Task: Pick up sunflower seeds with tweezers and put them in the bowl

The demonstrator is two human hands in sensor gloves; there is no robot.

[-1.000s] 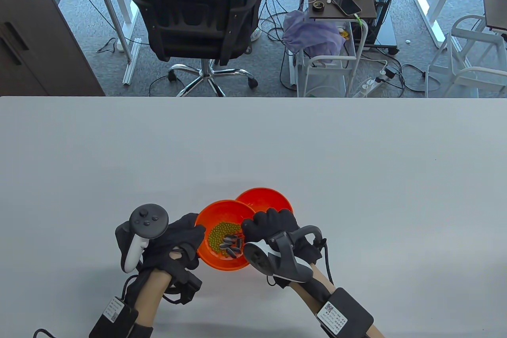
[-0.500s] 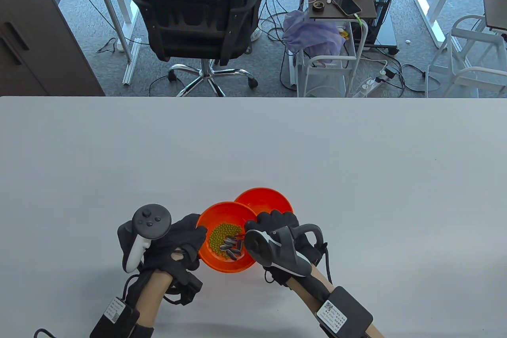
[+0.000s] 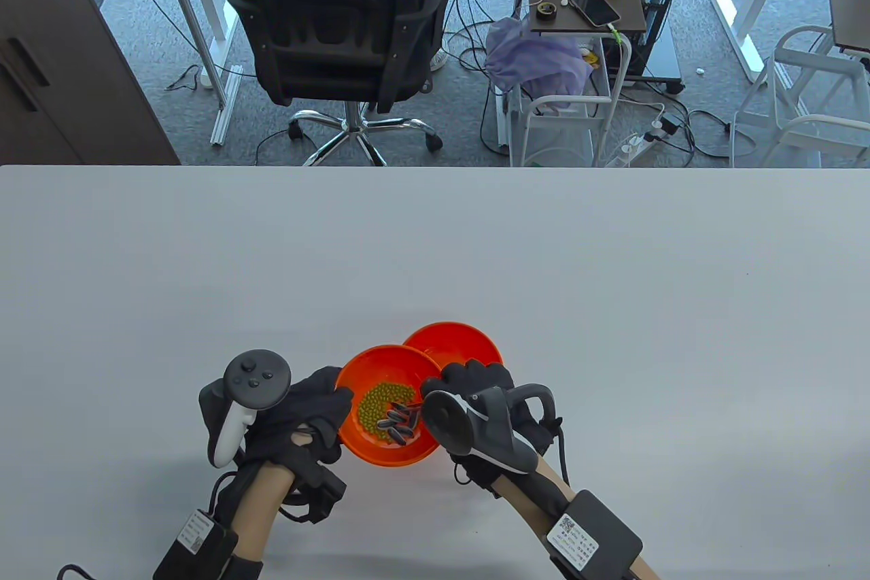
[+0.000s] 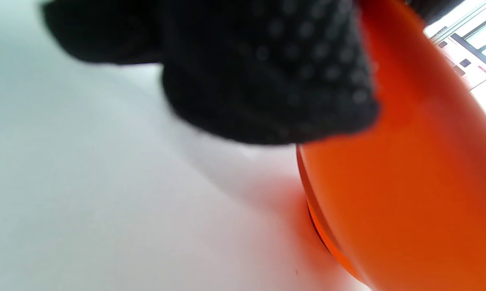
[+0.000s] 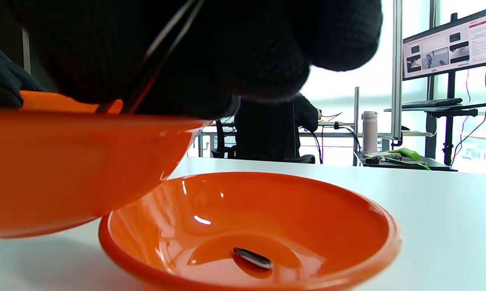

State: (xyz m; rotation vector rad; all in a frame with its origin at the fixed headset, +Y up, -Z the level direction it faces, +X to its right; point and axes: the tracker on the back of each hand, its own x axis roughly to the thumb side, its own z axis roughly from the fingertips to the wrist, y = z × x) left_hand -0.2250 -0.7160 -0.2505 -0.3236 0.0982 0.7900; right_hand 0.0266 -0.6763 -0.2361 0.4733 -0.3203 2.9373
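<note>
Sunflower seeds [image 3: 397, 425] lie among green beans in the tilted bowl [image 3: 360, 369] gripped by the left hand [image 3: 309, 413]. Right hand [image 3: 476, 384] pinches tweezers [image 5: 162, 48]; nip one seed, carry it steadily to the far bowl [image 5: 348, 218].

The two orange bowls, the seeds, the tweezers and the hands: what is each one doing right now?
Near orange plastic bowl: tilted, lifted on one side, holding green beans and striped seeds.
Far orange plastic bowl: flat on the table, one seed inside.
Dark striped sunflower seeds: piled in the near bowl.
Single sunflower seed: lying in the far bowl.
Thin metal tweezers: held, tips dipping into the near bowl.
Left hand: holds the near bowl's rim.
Right hand: grips the tweezers.
</note>
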